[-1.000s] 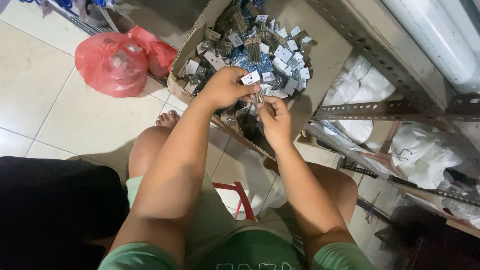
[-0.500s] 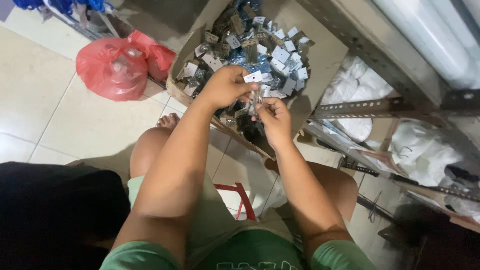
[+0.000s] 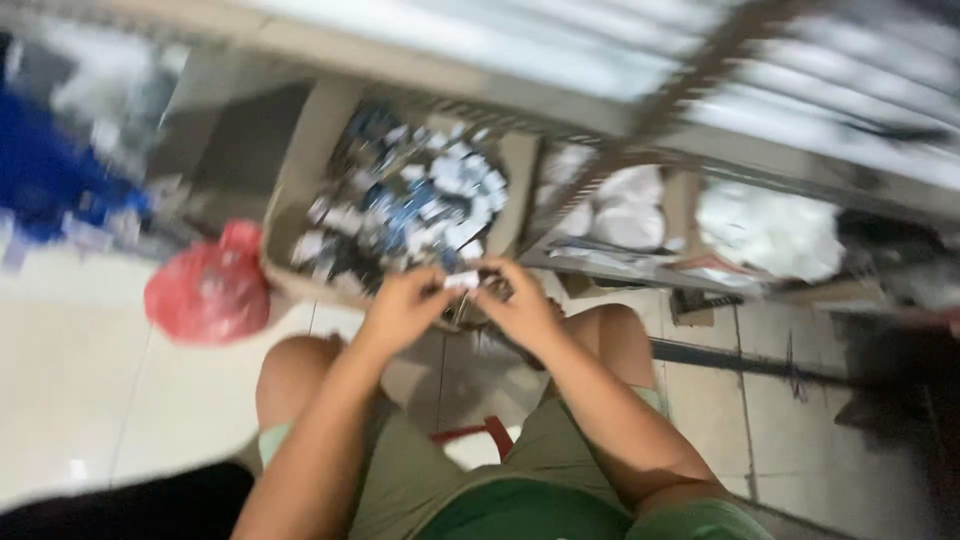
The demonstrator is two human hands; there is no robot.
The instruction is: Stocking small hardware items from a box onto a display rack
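The picture is motion-blurred. My left hand (image 3: 405,305) and my right hand (image 3: 520,305) meet in front of me, above my knees, and pinch a small white packet (image 3: 462,281) between their fingertips. Just beyond them stands an open cardboard box (image 3: 310,170) filled with several small white and blue packets (image 3: 420,205). I am squatting on a tiled floor (image 3: 80,380) in green shorts.
A red plastic bag (image 3: 205,290) lies on the floor left of the box. Blue things (image 3: 50,180) sit at the far left. A metal rack (image 3: 700,130) holds white bags (image 3: 770,230) at the right. A red stool edge (image 3: 475,435) shows between my legs.
The view has swung, so the box and rack now sit higher and more level in the picture. My hands stay together on the small packet, drawn slightly back from the box.
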